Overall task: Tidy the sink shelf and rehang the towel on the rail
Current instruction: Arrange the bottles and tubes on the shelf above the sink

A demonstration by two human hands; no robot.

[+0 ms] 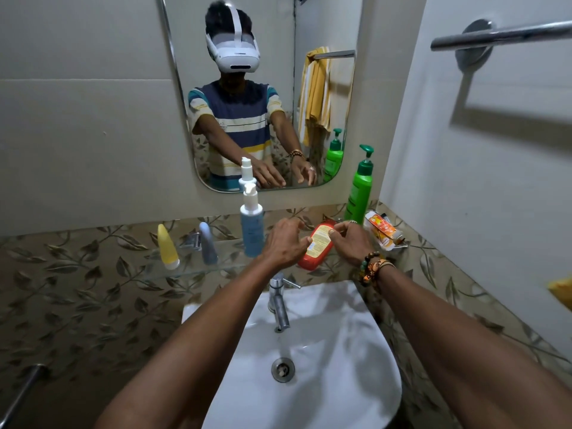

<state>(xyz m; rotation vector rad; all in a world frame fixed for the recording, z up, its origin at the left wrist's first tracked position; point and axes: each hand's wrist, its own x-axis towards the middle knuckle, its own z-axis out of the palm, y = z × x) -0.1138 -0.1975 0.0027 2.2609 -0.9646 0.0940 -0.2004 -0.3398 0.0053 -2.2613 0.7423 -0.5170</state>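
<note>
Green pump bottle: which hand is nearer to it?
Right. The right hand is just below the green pump bottle, on the red bottle; the left hand is farther left, across the red bottle.

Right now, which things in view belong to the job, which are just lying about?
Job: orange bottle, held by left hand and right hand; glass shelf; blue pump bottle; yellow tube; grey tube; green pump bottle; towel rail.
Just there: sink; tap; mirror.

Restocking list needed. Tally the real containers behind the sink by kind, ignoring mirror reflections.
Pump bottles: 2, blue bottle, green bottle
Standing tubes: 2, yellow tube, grey tube
Lying bottles: 1, orange bottle
Packets: 1, orange-white packet
Total: 6
</note>
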